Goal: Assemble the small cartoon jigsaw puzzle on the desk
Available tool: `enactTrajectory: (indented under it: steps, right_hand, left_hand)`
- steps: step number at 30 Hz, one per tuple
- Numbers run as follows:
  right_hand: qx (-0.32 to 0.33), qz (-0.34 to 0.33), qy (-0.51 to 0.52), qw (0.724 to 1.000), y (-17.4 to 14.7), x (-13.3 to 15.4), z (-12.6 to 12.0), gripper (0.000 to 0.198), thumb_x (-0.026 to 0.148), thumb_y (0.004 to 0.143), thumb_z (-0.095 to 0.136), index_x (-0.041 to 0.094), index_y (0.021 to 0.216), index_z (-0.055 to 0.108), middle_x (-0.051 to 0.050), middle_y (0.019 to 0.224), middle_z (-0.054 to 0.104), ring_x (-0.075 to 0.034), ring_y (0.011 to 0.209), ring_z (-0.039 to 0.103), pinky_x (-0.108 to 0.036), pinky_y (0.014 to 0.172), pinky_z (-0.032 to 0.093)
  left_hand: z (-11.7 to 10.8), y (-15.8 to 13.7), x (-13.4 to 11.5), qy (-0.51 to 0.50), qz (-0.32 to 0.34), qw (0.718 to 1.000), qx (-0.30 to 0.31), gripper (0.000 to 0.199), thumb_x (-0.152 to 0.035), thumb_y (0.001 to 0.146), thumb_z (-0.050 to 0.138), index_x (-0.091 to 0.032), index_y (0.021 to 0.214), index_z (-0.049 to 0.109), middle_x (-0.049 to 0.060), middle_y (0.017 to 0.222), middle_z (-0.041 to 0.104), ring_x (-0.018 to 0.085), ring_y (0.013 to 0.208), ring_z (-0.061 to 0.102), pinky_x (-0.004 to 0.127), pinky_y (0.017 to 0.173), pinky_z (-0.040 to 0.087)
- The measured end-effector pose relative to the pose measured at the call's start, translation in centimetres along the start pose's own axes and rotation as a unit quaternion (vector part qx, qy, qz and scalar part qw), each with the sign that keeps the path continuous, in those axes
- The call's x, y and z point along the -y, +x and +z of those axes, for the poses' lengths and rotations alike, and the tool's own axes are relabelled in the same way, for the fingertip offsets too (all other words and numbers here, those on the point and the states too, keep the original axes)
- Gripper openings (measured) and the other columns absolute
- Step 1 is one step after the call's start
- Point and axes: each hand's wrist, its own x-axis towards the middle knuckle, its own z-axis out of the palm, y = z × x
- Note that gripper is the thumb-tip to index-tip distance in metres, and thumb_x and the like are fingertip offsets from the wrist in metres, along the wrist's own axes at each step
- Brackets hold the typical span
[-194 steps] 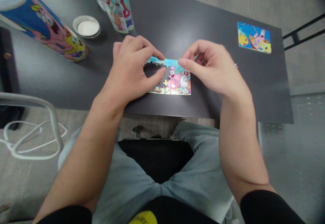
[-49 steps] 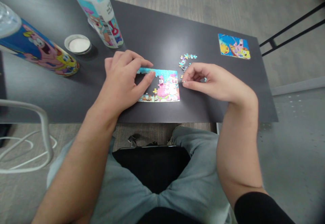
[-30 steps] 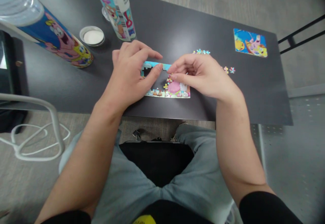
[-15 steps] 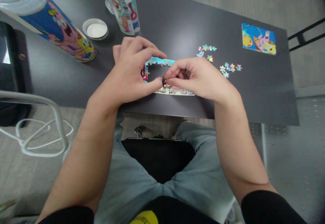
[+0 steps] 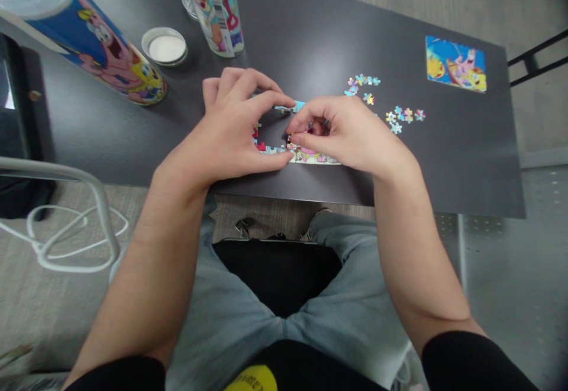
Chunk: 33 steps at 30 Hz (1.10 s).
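A partly joined jigsaw puzzle (image 5: 315, 157) lies flat on the dark table, its border pieces framing a bare middle. My left hand (image 5: 235, 125) spans its left part with fingers spread, the index fingertip at the top edge and the thumb at the bottom edge. At the inner side of the bottom border, my right hand (image 5: 341, 131) pinches a small jigsaw piece (image 5: 290, 139) between thumb and index finger. That piece is mostly covered by the fingertips. Loose jigsaw pieces (image 5: 396, 120) lie to the right of my right hand, with more just above it.
A picture card (image 5: 456, 64) rests at the table's right end. On the left stand a large cartoon tube (image 5: 115, 54) and a slimmer tube (image 5: 217, 12), with a round lid (image 5: 165, 47) between them. A dark case (image 5: 18, 95) sits at the far left.
My left thumb has moved down and slightly right, from beside the pinched piece to the puzzle's bottom edge. My right hand keeps its pinch at nearly the same spot.
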Motion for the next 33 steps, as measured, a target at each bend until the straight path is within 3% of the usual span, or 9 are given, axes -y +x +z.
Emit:
enactTrajectory:
  steps: [6, 12, 16, 19, 22, 28, 33]
  right_hand:
    - [-0.017, -0.026, -0.030, 0.999, 0.0, 0.0, -0.6, 0.007, 0.034, 0.102, 0.095, 0.034, 0.104, 0.089, -0.007, 0.117, 0.083, -0.032, 0.108, 0.073, -0.053, 0.108, 0.065]
    - [-0.127, -0.005, -0.063, 0.990, -1.3, -1.8, -3.0, 0.018, 0.047, 0.110, 0.094, 0.030, 0.114, 0.091, -0.008, 0.110, 0.084, -0.030, 0.095, 0.071, -0.049, 0.091, 0.060]
    - [-0.213, 0.016, -0.087, 0.973, -2.1, -4.9, -5.5, 0.024, 0.054, 0.114, 0.092, 0.031, 0.115, 0.089, -0.008, 0.106, 0.086, -0.027, 0.086, 0.065, -0.046, 0.080, 0.054]
    - [-0.258, 0.029, -0.106, 0.960, -2.5, -7.4, -6.9, 0.015, 0.045, 0.112, 0.091, 0.030, 0.115, 0.089, -0.008, 0.105, 0.085, -0.025, 0.080, 0.062, -0.045, 0.076, 0.052]
    - [-0.277, 0.024, -0.133, 0.951, -2.6, -8.9, -7.3, 0.008, 0.027, 0.106, 0.088, 0.028, 0.114, 0.089, -0.007, 0.106, 0.083, -0.024, 0.082, 0.064, -0.046, 0.084, 0.055]
    - [-0.249, 0.040, -0.134, 0.958, -2.8, -8.0, -6.6, 0.015, 0.020, 0.098, 0.097, 0.026, 0.111, 0.092, -0.005, 0.114, 0.083, -0.019, 0.080, 0.061, -0.045, 0.089, 0.058]
    - [-0.148, 0.008, -0.101, 0.984, -3.2, -6.4, -6.9, 0.018, 0.016, 0.099, 0.103, 0.025, 0.112, 0.096, -0.005, 0.114, 0.084, -0.019, 0.082, 0.057, -0.046, 0.088, 0.057]
  left_hand:
    - [0.1, 0.1, 0.1, 0.018, 0.007, 1.000, 0.005, 0.059, -0.069, 0.087, 0.095, -0.045, 0.141, 0.088, 0.011, 0.157, 0.077, 0.056, 0.159, 0.054, 0.088, 0.130, 0.043]
    - [0.8, 0.2, -0.1, 0.022, -0.002, 0.999, -0.037, 0.049, -0.066, 0.099, 0.087, -0.047, 0.144, 0.085, 0.009, 0.156, 0.080, 0.053, 0.160, 0.058, 0.083, 0.136, 0.041]
    - [0.6, 0.2, -1.1, 0.076, -0.034, 0.996, -0.003, 0.055, -0.065, 0.110, 0.076, -0.036, 0.156, 0.082, 0.011, 0.169, 0.076, 0.048, 0.166, 0.056, 0.076, 0.142, 0.039]
    - [0.6, 0.3, -1.2, 0.082, -0.035, 0.996, 0.001, 0.056, -0.062, 0.109, 0.076, -0.030, 0.156, 0.083, 0.013, 0.168, 0.075, 0.048, 0.165, 0.057, 0.078, 0.142, 0.037]
    - [0.7, 0.5, -0.7, 0.071, -0.029, 0.997, -0.007, 0.059, -0.067, 0.108, 0.077, -0.030, 0.154, 0.084, 0.012, 0.164, 0.075, 0.049, 0.161, 0.056, 0.080, 0.140, 0.038]
    - [1.0, 0.6, 0.2, 0.067, -0.022, 0.997, -0.014, 0.065, -0.076, 0.107, 0.077, -0.030, 0.153, 0.084, 0.013, 0.161, 0.076, 0.048, 0.156, 0.054, 0.080, 0.135, 0.038]
    - [1.0, 0.6, 0.2, 0.079, -0.016, 0.997, -0.015, 0.063, -0.075, 0.111, 0.075, -0.029, 0.154, 0.084, 0.013, 0.161, 0.076, 0.048, 0.157, 0.054, 0.079, 0.133, 0.040]
